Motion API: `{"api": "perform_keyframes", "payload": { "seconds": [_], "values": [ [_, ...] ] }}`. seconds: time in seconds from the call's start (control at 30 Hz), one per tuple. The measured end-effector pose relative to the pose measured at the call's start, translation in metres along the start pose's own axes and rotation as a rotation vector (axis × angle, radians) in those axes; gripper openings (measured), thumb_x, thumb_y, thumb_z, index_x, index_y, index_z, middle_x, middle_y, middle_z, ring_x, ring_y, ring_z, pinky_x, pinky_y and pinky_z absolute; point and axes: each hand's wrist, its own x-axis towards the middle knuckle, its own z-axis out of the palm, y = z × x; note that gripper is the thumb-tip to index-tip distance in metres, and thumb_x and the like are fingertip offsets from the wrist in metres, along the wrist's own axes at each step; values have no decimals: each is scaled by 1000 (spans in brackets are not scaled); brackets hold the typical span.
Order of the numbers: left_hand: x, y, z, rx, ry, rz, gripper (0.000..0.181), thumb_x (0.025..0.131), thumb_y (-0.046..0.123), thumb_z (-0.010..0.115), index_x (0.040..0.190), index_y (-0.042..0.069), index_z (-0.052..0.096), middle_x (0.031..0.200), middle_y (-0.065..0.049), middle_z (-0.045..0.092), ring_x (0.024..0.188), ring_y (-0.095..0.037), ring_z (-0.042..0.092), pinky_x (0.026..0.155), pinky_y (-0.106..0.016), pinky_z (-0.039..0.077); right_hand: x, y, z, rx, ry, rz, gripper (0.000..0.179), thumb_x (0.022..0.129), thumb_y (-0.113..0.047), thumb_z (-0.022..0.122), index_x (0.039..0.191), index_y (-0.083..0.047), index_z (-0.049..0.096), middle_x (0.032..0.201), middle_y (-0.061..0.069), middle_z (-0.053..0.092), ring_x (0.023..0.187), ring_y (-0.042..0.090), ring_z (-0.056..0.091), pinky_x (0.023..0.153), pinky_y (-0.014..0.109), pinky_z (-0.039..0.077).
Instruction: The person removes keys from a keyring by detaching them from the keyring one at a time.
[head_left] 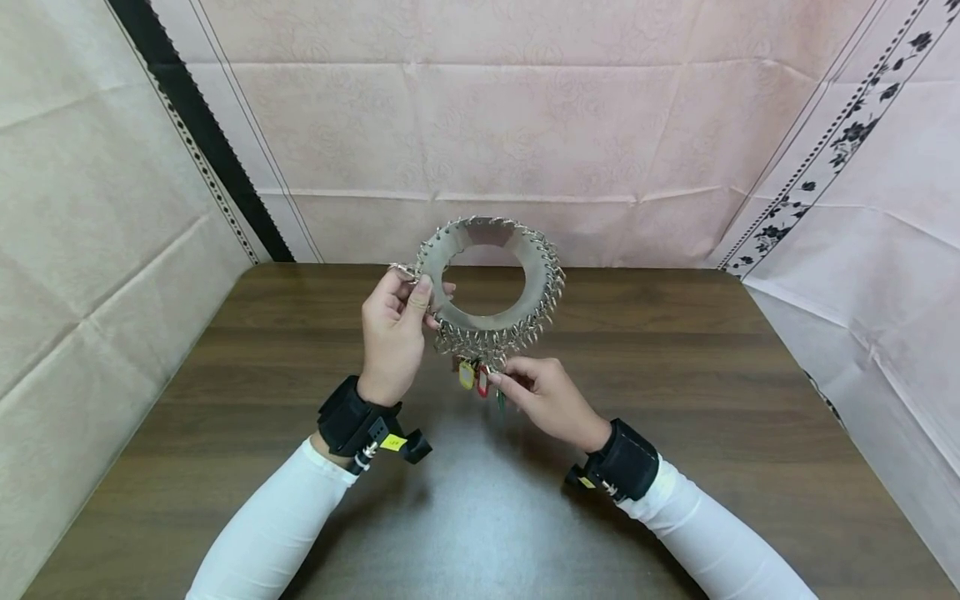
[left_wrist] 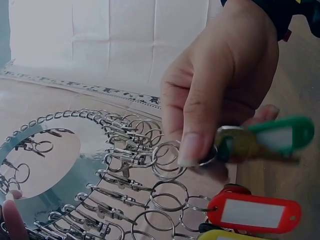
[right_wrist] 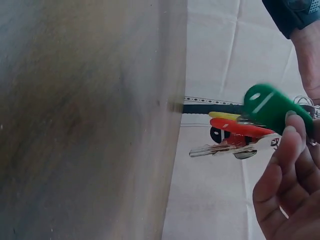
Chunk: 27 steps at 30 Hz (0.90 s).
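Observation:
A flat metal ring [head_left: 528, 271] edged with many small snap hooks is held up over the table. My left hand [head_left: 393, 333] grips its left side, thumb on the front face. At the ring's lower edge my right hand [head_left: 551, 396] pinches a small split ring, seen close in the left wrist view. A green key tag [left_wrist: 285, 135] and a brass key [left_wrist: 237, 142] hang at that pinch, slightly blurred. Beside them, a red key tag [left_wrist: 252, 212] and a yellow key tag [left_wrist: 230, 235] dangle from neighbouring split rings [left_wrist: 170, 195].
The brown wooden table [head_left: 300, 358] lies below both hands. Pale patterned cloth [head_left: 525, 125] rises behind it, with more cloth on both sides. Black wrist bands [head_left: 622, 458] are strapped on both arms over white sleeves.

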Motion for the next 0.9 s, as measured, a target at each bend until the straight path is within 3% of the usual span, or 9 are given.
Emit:
{"api": "perform_keyframes", "payload": {
  "seconds": [0.23, 0.4, 0.57, 0.7, 0.9],
  "values": [
    [1, 1, -2, -9, 24, -25, 28, 97, 24, 53, 104, -3, 55, 94, -16, 69, 74, -21, 60, 58, -23, 48, -2, -4, -2, 26, 48, -6, 15, 92, -8, 61, 81, -2, 69, 60, 2, 59, 52, 10, 50, 48, 25, 40],
    [3, 2, -3, -12, 31, -34, 28, 97, 24, 53, 104, -3, 55, 95, -15, 69, 79, -22, 63, 58, -23, 48, -2, -4, -2, 17, 94, -33, 14, 90, -4, 61, 78, -1, 66, 59, 4, 50, 51, 14, 42, 48, 26, 34],
    [4, 1, -3, -20, 38, -35, 27, 97, 23, 54, 104, -3, 55, 95, -15, 69, 80, -22, 64, 57, -22, 48, -2, 17, 4, -2, 140, -31, 21, 93, -7, 59, 73, -7, 58, 59, -4, 40, 52, 9, 35, 49, 25, 29],
    [4, 0, -1, -43, 40, -30, 27, 96, 22, 54, 103, -4, 55, 93, -15, 69, 80, -23, 64, 57, -22, 47, -1, 31, 5, -31, 188, -91, 24, 96, -14, 56, 72, -12, 58, 62, -5, 43, 53, 7, 36, 50, 25, 31],
    [4, -1, -1, -30, 37, -27, 27, 97, 22, 53, 102, -4, 55, 92, -20, 68, 77, -20, 64, 56, -21, 47, -1, 30, -2, -32, 246, -171, 23, 99, -18, 51, 79, -12, 60, 68, -4, 46, 57, 9, 39, 51, 27, 34]
  ]
}}
